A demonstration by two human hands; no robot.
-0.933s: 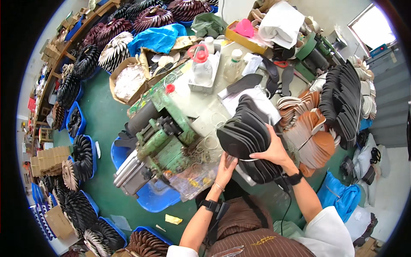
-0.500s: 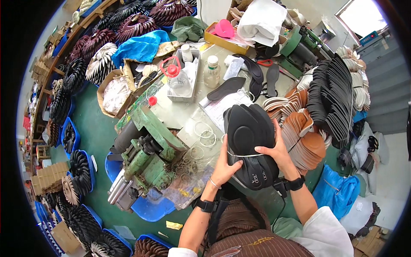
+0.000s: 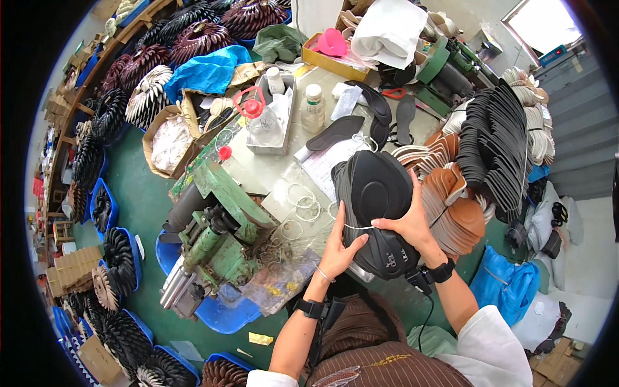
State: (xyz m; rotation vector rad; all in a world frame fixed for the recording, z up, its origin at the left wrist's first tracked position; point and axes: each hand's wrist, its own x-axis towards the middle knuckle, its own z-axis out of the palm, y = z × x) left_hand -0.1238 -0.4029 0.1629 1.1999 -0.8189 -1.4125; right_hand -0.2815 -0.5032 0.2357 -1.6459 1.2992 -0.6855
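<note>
A bundle of black insoles is held up before me over the near edge of the table. A thin white elastic band crosses its middle. My left hand grips the lower left side, with the thumb near the band. On the opposite side, my right hand has its fingers wrapped around the edge and its thumb on top, at the band. The fingers under the bundle are hidden. Several loose white bands lie on the tabletop to the left.
A green machine stands to the left. Behind the bundle are a grey bin with a red-topped bottle, a clear bottle and loose black insoles. Stacked brown insoles and black insoles rise at the right.
The bundle has turned in my hands, so more of its layered left side shows. My right thumb has shifted slightly left along with the band.
</note>
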